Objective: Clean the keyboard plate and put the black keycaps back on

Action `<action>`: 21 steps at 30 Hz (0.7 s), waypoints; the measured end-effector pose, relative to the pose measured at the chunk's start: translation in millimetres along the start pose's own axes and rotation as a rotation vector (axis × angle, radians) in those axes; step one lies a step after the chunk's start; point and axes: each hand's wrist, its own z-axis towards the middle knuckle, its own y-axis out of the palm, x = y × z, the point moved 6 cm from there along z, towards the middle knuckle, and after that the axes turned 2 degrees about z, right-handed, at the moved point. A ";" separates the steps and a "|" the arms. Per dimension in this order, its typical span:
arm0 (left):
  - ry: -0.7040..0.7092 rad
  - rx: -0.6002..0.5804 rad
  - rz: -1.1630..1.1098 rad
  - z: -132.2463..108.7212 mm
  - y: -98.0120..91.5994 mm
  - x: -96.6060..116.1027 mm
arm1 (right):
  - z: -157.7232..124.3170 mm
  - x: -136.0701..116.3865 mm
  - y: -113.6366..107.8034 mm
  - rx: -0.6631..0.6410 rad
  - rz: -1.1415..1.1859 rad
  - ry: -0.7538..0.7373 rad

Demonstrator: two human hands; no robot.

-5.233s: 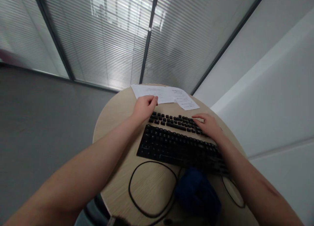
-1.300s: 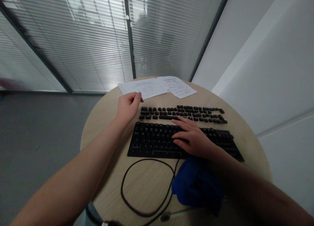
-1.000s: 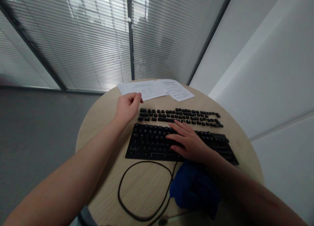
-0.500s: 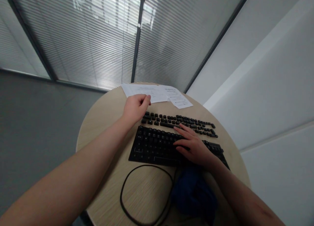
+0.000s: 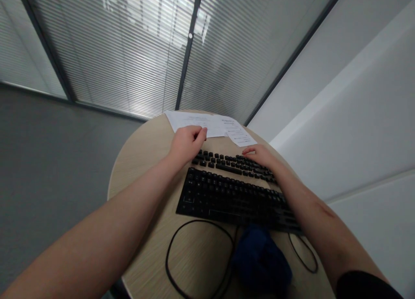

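A black keyboard (image 5: 223, 196) lies on a round wooden table (image 5: 142, 160). Behind it, loose black keycaps (image 5: 223, 162) are laid out in rows. My left hand (image 5: 187, 143) rests curled at the far left end of those rows, its thumb and fingertips pinched together at the edge of a white paper sheet (image 5: 194, 120); what they hold is hidden. My right hand (image 5: 260, 155) lies flat over the right part of the keycap rows, fingers stretched to the left and touching them.
A second printed sheet (image 5: 241, 137) lies behind the keycaps. The keyboard's black cable (image 5: 181, 247) loops on the near side of the table beside a dark blue cloth (image 5: 261, 260). Glass walls with blinds (image 5: 129, 52) stand behind, a white wall (image 5: 356, 95) to the right.
My right hand has left the keyboard's keys and moved back to the loose keycap rows. My left hand has stayed curled at the paper's edge. The view shifted slightly.
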 end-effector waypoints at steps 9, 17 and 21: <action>0.020 -0.009 0.026 1.5 2.8 -2.8 | 18.4 1.6 17.1 -0.102 -0.016 -0.005; 0.021 -0.003 0.034 1.8 3.9 -3.3 | 27.6 -1.3 23.9 -0.086 -0.024 0.019; 0.006 -0.013 0.045 2.5 4.0 -3.2 | 30.3 -3.8 28.6 -0.074 -0.050 0.000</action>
